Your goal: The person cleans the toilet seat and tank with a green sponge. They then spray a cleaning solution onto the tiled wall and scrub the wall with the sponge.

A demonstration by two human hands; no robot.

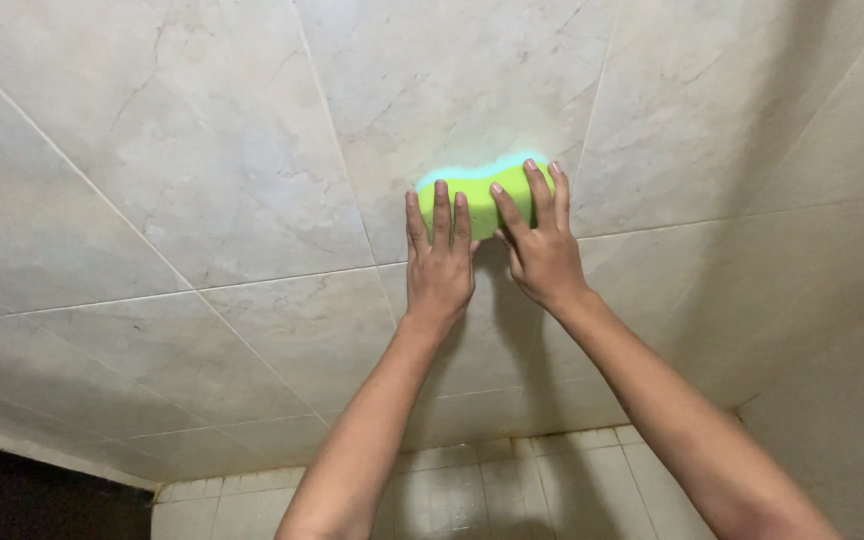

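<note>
No packages, labels, signs, screens visible.

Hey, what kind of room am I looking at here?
Probably a bathroom or shower area. Large pale marbled tiles cover the wall, smaller tiles cover the floor, and the left hand and right hand press a green sponge flat against the wall.

Your left hand (439, 262) and right hand (542, 250) sit side by side, both pressed on the green sponge (479, 190), so there's next to no gap between them. The tiled wall (202, 180) is bare in every direction around the sponge: you can slide up, left or right with nothing in the way. Only limits: the side wall (832, 400) meeting it at the right corner, and the floor tiles (512, 490) below.
</note>
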